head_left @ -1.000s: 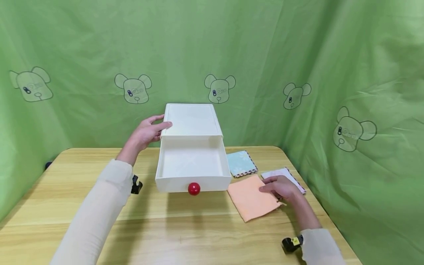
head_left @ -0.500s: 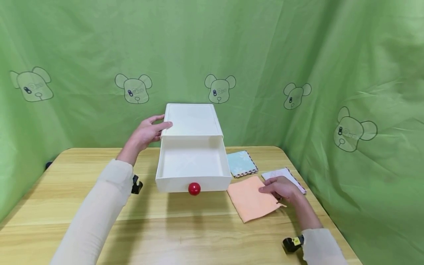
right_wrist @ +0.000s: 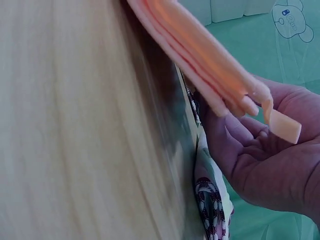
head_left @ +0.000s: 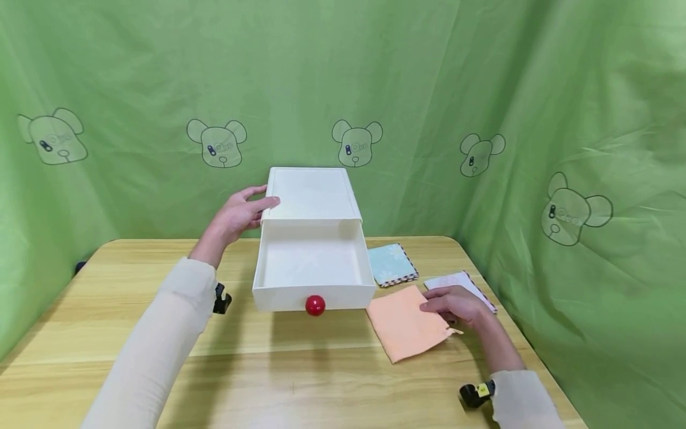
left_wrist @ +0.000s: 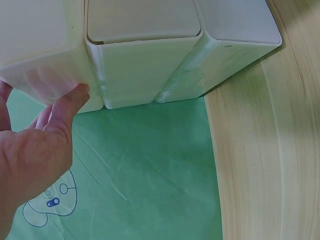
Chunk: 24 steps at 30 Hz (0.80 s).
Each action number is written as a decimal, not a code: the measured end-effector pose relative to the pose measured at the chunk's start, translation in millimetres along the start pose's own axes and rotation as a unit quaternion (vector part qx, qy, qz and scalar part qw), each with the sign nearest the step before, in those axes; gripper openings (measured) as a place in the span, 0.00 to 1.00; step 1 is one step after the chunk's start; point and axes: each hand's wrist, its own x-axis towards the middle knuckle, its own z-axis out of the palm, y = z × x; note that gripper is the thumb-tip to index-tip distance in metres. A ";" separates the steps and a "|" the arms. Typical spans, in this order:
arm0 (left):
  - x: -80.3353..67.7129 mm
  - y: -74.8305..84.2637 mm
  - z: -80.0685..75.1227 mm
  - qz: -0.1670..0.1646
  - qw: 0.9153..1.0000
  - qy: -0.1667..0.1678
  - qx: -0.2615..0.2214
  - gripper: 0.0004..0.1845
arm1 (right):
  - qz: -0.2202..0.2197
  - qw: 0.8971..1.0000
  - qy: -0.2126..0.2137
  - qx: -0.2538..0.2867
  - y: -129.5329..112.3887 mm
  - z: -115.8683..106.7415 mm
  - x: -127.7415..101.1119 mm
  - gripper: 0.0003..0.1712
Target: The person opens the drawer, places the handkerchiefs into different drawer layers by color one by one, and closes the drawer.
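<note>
The folded orange cloth [head_left: 405, 322] is lying on the wooden table [head_left: 134, 351] just right of the open white plastic drawer box [head_left: 313, 238]. The right hand [head_left: 455, 305] is pinching its right edge between thumb and curled fingers. The left hand [head_left: 236, 215] is resting straight, relaxed fingers against the box's left side.
</note>
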 end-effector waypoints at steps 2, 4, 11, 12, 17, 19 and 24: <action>0.2 -0.3 0.1 0.000 1.000 -0.001 0.001 0.44 | -0.002 1.000 -0.003 0.007 -0.9 -0.6 -0.7 0.37; 0.4 -0.4 0.1 0.001 1.000 0.000 0.002 0.44 | -0.004 1.000 -0.010 0.017 -2.1 -1.3 -1.6 0.35; -0.6 0.3 -0.5 0.000 1.000 -0.003 -0.002 0.44 | -0.010 0.999 -0.019 0.047 -9.3 -4.3 -4.4 0.31; -0.7 0.5 -0.6 0.000 1.000 -0.004 -0.002 0.44 | -0.010 0.998 -0.018 0.051 -9.9 -4.5 -4.3 0.31; -2.2 1.1 0.5 -0.001 1.000 -0.007 0.000 0.44 | -0.014 0.997 -0.012 0.078 -16.8 -1.7 -8.0 0.33; -1.9 0.9 0.6 0.000 1.000 -0.007 0.002 0.44 | -0.014 0.996 -0.006 0.089 -22.8 0.3 -11.1 0.35; 0.3 0.0 -0.1 0.001 1.000 -0.005 -0.002 0.44 | -0.030 0.996 0.023 0.084 -40.4 1.9 -18.3 0.36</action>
